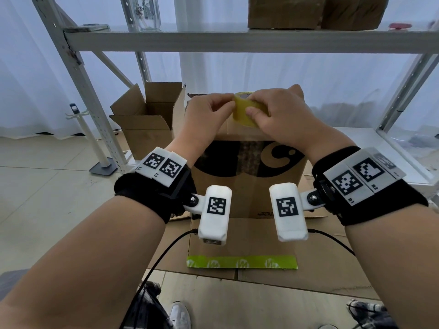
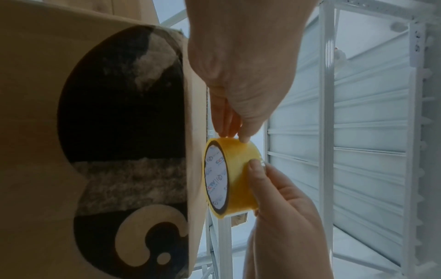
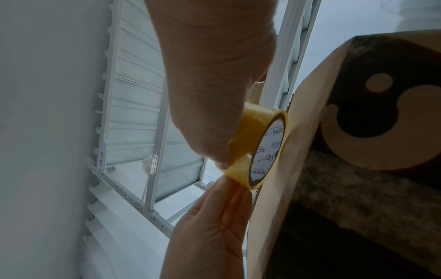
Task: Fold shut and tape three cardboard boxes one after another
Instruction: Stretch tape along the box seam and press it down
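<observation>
A yellowish roll of tape (image 1: 245, 112) is held just above the top of a large cardboard box (image 1: 249, 186) with a black logo on its front. My right hand (image 1: 251, 106) grips the roll, thumb (image 2: 255, 166) on its outer band and fingers over the top. My left hand (image 1: 231, 105) pinches the roll's left edge with its fingertips (image 3: 229, 182). The roll (image 2: 238, 175) stands on edge beside the box's top rim (image 2: 195, 132), its printed core facing the box. I cannot tell whether a loose end of tape is lifted. The box's top is mostly hidden behind my hands.
A smaller cardboard box (image 1: 147, 115) stands behind to the left with its flaps open. Flattened cardboard (image 1: 237, 233) with a green tape strip (image 1: 242, 262) lies on the floor under the big box. White shelving (image 1: 166, 41) surrounds the spot, with brown boxes (image 1: 308, 13) on top. A white stand (image 1: 95, 143) is at the left.
</observation>
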The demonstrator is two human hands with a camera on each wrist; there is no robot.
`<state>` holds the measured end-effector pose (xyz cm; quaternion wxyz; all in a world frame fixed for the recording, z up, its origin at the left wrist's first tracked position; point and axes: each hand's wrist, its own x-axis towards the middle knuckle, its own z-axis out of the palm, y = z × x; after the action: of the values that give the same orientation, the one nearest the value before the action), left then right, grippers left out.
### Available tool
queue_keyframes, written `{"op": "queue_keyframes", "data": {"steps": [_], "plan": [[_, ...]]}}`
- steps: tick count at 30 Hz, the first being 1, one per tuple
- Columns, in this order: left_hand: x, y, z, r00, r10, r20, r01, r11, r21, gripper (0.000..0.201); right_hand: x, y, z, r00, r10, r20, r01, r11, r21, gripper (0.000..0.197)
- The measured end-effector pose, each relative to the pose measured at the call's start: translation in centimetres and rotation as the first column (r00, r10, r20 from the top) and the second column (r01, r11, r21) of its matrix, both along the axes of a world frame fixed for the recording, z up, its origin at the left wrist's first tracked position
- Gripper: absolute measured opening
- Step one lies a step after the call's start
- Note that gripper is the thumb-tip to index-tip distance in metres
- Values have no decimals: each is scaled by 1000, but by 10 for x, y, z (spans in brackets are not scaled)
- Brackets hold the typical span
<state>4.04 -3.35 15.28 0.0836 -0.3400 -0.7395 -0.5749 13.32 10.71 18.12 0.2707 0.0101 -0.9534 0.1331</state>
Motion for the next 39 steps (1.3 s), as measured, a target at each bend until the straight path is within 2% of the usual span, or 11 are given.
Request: {"op": "queue_keyframes", "data": {"steps": [5,10,13,15,21,27,32,33,37,39], "plan": [[1,1,1,997,50,-65,-49,999,23,9,-1,3,-2,1000,-22,-2,22,1000,3,29],[-3,-4,0,990,14,-143,-18,1000,-21,8,1,8,-3,997,78,7,-75,984,-164,32],[-4,-3,0,967,31,-251,-58,993,-99,5,3,10,-3,998,67,7,-64,981,-181,24],[-4,-2,1,961,31,-274,-68,990,-127,4,4,9,0,996,85,-2,-85,981,-174,28],[-6,-3,4,985,-18,-173,0,995,-99,4,2,8,2,994,108,-6,-108,987,-122,41],[-5,-3,4,997,-59,-48,57,998,-41,4,-2,7,-3,998,43,-56,-45,998,-35,29],[-7,-4,0,1000,-28,-9,29,998,52,43,-4,5,-6,994,64,-93,-67,998,-21,32],[-8,-4,-1,1000,-21,-1,21,998,64,43,-4,5,-6,992,62,-109,-64,998,-10,31],[-8,-2,-6,1000,12,-16,-10,996,89,11,-5,7,-10,988,61,-139,-62,998,-1,27],[-9,-2,-7,999,29,-44,-25,996,82,6,-7,8,-13,988,57,-145,-60,998,-20,26]]}}
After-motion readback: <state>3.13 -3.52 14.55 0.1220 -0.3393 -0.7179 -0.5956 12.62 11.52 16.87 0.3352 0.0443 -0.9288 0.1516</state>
